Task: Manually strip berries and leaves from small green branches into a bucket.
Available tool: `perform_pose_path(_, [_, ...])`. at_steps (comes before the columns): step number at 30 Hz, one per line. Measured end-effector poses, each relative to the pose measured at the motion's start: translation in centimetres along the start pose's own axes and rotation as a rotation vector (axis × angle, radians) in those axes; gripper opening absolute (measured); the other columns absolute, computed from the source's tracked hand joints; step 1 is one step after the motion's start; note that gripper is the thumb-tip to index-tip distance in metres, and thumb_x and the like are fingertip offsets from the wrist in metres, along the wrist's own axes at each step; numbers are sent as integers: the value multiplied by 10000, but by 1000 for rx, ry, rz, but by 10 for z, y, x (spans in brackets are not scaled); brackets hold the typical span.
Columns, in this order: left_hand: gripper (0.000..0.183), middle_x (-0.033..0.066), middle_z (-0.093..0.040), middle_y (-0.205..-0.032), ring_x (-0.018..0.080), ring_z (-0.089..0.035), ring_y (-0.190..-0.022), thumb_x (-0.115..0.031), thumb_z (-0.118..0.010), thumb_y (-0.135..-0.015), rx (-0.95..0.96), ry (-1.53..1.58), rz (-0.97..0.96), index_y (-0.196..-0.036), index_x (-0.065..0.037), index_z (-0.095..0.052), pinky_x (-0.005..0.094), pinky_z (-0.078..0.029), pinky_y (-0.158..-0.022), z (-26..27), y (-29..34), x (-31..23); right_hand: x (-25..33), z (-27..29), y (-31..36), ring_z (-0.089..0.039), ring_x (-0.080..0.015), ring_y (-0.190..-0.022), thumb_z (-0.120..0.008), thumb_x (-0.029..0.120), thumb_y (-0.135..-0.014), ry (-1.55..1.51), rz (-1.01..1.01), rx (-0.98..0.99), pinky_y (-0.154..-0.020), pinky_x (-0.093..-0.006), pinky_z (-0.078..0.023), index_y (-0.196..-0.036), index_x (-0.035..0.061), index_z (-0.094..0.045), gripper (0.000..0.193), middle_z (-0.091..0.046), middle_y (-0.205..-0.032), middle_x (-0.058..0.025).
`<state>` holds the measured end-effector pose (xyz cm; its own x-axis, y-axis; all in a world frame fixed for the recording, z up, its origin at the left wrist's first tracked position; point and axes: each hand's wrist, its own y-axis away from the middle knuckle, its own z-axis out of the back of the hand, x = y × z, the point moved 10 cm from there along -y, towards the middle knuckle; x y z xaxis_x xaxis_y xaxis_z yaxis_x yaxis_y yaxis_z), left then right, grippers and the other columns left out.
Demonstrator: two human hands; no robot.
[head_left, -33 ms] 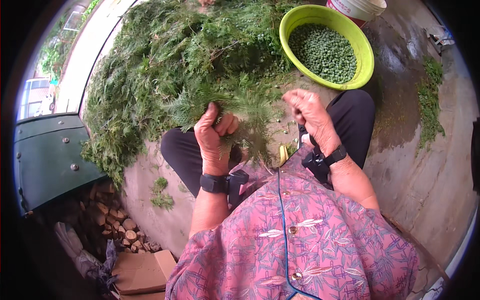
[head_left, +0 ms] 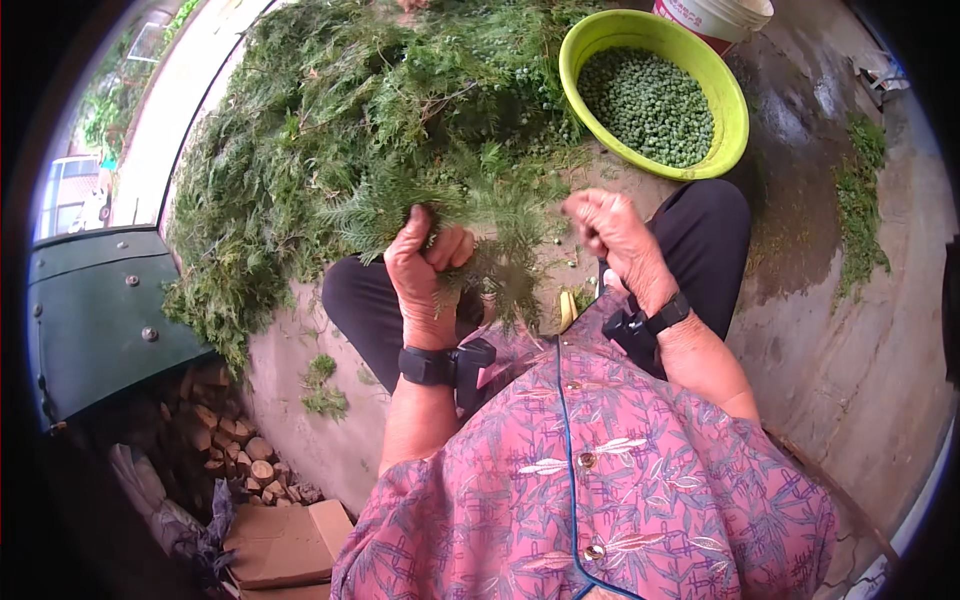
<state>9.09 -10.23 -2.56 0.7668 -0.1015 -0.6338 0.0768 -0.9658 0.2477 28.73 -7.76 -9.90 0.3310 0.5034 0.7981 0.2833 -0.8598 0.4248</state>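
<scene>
My left hand (head_left: 425, 260) is closed round a leafy green conifer sprig (head_left: 510, 270), its thumb up and its feathery ends fanning out on both sides of the fist. Part of the sprig is blurred. To the right of it, my right hand (head_left: 612, 225) is raised with thumb and fingers pinched together; whatever they may hold is too small or hidden to tell. Beyond both hands lies a large heap of cut conifer branches (head_left: 330, 120). A yellow-green basin (head_left: 735, 130), holding many small round green cones or berries (head_left: 645, 105), stands past my right hand.
A white and red bucket (head_left: 715, 15) stands behind the basin. At the left is a dark green metal panel (head_left: 110, 310), with stacked firewood (head_left: 240, 450) and a cardboard box (head_left: 285, 545) below it. Loose green bits (head_left: 322, 385) lie on the concrete floor.
My left hand has shifted slightly left with the conifer sprig, whose right part has swayed. My right hand has moved only a little, slightly leftward.
</scene>
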Motion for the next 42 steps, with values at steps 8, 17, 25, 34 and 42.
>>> perform_pose_path(8, [349, -45, -257, -445, 74, -221, -401, -334, -439, -924, 167, 319, -141, -663, -108, -491, 224, -234, -398, -1, -11, -36, -37, -30, 18, -387, -18, -451, -653, 198, -813, 259, -173, 204, -371, -168, -265, -1154, -4, -505, 424, -457, -620, 40])
perform_pose_path(17, [254, -37, -304, -434, 72, -228, -367, -236, -465, -902, 298, 484, -97, -923, -28, -611, 213, -232, -353, -1, -14, -26, -49, -65, 13, -355, -35, -447, -658, 223, -820, -185, -331, 440, -382, -187, -252, -759, 115, -470, 225, -419, -583, 41])
perform_pose_path(25, [258, -1, -347, -532, 85, -301, -462, -253, -502, -902, 96, 450, -79, -814, -14, -549, 212, -319, -488, 23, -13, -12, -22, -51, 10, -359, -55, -428, -642, 176, -828, -136, -166, 283, -381, -203, -252, -729, 85, -545, 166, -454, -548, 21])
perform_pose_path(34, [360, 63, -611, -961, 234, -574, -883, -347, -593, -849, -213, -19, 254, -1068, -63, -554, 379, -446, -792, 52, 0, 40, 1, -28, 5, -398, -40, -438, -680, 191, -795, -32, -58, 164, -381, -183, -265, -706, 76, -552, 193, -468, -554, 35])
perform_pose_path(42, [442, 98, -591, -1000, 207, -602, -865, -366, -611, -832, -89, -207, 494, -1090, -21, -512, 380, -517, -704, 31, 29, 75, 17, -10, -2, -386, -13, -437, -675, 153, -797, 77, 3, 26, -364, -168, -236, -733, 54, -574, 156, -461, -548, 58])
